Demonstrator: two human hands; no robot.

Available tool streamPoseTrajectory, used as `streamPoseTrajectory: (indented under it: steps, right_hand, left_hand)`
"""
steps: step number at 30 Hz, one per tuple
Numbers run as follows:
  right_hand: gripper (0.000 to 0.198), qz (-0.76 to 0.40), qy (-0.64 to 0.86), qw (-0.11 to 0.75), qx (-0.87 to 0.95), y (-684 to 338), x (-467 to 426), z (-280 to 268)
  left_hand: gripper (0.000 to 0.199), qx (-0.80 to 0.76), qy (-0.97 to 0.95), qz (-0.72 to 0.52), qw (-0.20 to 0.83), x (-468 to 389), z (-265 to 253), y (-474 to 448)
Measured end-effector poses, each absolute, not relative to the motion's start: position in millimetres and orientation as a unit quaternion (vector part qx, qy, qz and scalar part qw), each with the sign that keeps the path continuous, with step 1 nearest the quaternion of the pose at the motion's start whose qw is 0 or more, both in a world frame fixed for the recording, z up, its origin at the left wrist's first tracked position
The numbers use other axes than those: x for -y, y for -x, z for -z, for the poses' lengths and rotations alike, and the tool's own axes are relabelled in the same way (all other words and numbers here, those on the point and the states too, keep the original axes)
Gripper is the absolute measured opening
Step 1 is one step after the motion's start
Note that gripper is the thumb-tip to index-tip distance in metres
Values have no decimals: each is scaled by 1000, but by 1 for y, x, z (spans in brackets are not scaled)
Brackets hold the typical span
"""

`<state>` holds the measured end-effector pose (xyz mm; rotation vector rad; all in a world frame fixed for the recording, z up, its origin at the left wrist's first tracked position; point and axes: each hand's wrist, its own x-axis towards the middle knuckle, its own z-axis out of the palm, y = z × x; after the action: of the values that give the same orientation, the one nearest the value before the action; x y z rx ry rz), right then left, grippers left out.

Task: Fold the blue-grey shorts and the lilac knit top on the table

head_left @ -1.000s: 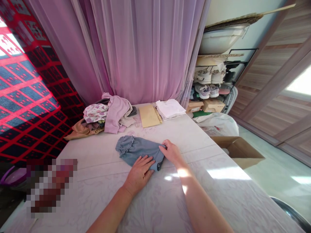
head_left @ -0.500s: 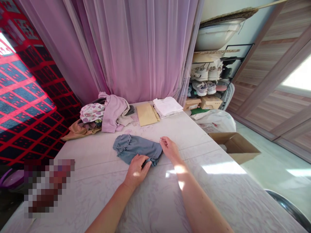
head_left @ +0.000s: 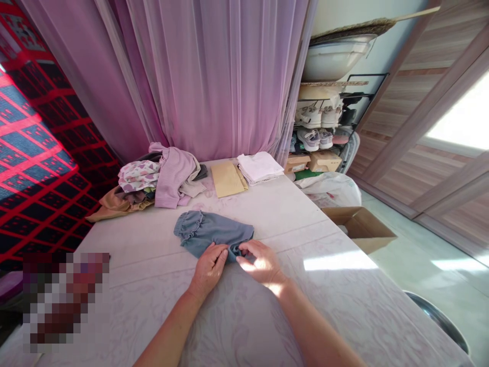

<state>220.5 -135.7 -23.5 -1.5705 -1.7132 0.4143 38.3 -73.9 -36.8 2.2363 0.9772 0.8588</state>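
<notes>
A blue-grey garment with a ruffled, gathered waistband, seemingly children's shorts, lies folded on the pale patterned table cover. At its near edge my left hand pinches the cloth between thumb and fingers. My right hand grips the bunched cloth at the near right corner, thumb and fingers closed on it. The two hands are close together, a small curl of fabric showing between them.
Behind the shorts stand a heap of clothes, a folded yellow cloth and folded white cloths. Purple curtains hang at the back. An open cardboard box and a shoe rack are on the right.
My right hand has moved from the far right corner of the shorts toward me and left, and now grips the near corner. My left hand stays on the near edge.
</notes>
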Motion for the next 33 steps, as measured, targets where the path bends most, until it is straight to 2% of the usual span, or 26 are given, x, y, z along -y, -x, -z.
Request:
streamPoseTrajectory:
  steps: [4, 9, 15, 20, 26, 30, 33]
  right_hand:
    - [3, -135, 642, 334, 677, -219, 135, 24]
    - [14, -119, 662, 295, 678, -214, 140, 21]
    - [32, -213, 698, 224, 646, -211, 152, 15]
    - [31, -232, 627, 213, 712, -217, 160, 9]
    - [31, -247, 616, 232, 711, -220, 162, 9]
    - [40, -278, 633, 292, 661, -226, 156, 15]
    - [42, -214, 698, 333, 596, -238, 138, 16]
  left_hand:
    - [33, -363, -833, -324, 264, 76, 36, -36]
    - [36, -329, -878, -278, 208, 55, 23, -38]
    - [44, -296, -937, -91, 159, 21, 14, -60]
    - [55, -332, -932, -86, 121, 24, 28, -70]
    - [65, -348, -927, -108, 89, 27, 37, -72]
    - [75, -351, -927, -101, 87, 28, 37, -74]
    - [78, -351, -927, -100, 89, 29, 35, -74]
